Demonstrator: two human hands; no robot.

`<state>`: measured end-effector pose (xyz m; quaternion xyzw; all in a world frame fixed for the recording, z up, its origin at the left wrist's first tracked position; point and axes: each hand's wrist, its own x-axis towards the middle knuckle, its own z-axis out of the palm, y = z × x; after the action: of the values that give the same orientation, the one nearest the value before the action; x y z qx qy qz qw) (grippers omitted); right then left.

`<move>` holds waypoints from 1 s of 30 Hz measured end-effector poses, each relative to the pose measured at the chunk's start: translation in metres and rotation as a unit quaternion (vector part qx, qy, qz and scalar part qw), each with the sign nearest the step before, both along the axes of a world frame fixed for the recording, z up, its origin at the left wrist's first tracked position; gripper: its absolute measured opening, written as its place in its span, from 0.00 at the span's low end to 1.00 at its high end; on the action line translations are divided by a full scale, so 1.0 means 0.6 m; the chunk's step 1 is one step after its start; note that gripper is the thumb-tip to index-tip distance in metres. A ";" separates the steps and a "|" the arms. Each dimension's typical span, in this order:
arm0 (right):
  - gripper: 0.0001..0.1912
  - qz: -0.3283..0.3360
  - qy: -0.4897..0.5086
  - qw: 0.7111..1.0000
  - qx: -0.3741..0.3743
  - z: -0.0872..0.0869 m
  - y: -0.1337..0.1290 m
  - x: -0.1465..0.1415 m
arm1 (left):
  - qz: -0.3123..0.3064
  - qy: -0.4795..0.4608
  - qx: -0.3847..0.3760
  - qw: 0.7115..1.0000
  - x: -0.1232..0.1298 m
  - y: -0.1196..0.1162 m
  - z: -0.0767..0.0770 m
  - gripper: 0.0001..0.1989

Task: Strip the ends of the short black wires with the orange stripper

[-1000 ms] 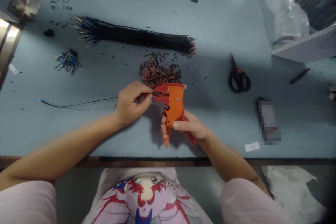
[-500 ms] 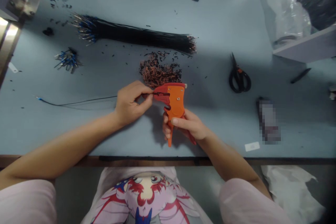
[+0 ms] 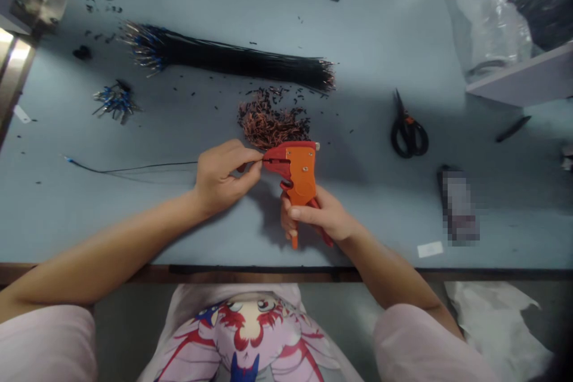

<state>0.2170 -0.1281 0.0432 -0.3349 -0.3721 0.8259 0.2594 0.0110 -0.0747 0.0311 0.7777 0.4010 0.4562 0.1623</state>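
Observation:
My right hand grips the handles of an orange wire stripper, squeezed together, held upright just above the grey table. My left hand pinches a thin black wire at the stripper's jaws. The wire trails left across the table to a blue terminal at its far end. Just behind the tool lies a pile of stripped insulation and copper bits.
A long bundle of black wires lies across the back of the table. Loose blue terminals sit at the left, black scissors at the right, and a plastic bag at the far right. A shelf edge juts in there.
My right hand has squeezed the stripper's handles closer together. The wire's trailing end has shifted slightly on the table. My left hand stays pinched at the jaws.

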 end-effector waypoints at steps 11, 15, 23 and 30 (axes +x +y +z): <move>0.17 -0.004 -0.004 1.000 0.004 0.006 -0.007 -0.003 | -0.002 0.025 0.022 0.999 -0.003 -0.009 0.012 0.06; 0.17 -0.007 0.003 1.000 -0.009 0.011 -0.009 -0.003 | -0.007 0.025 0.025 0.999 -0.003 -0.010 0.013 0.06; 0.16 -0.011 0.018 1.000 -0.015 0.012 -0.010 -0.005 | -0.007 0.022 0.038 0.999 -0.003 -0.009 0.011 0.06; 0.17 -0.010 0.012 1.000 -0.012 0.012 -0.012 -0.005 | 0.003 0.032 0.025 0.999 -0.004 -0.011 0.011 0.07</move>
<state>0.2138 -0.1351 0.0502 -0.3320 -0.3554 0.8316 0.2681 0.0088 -0.0811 0.0378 0.7943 0.3973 0.4413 0.1286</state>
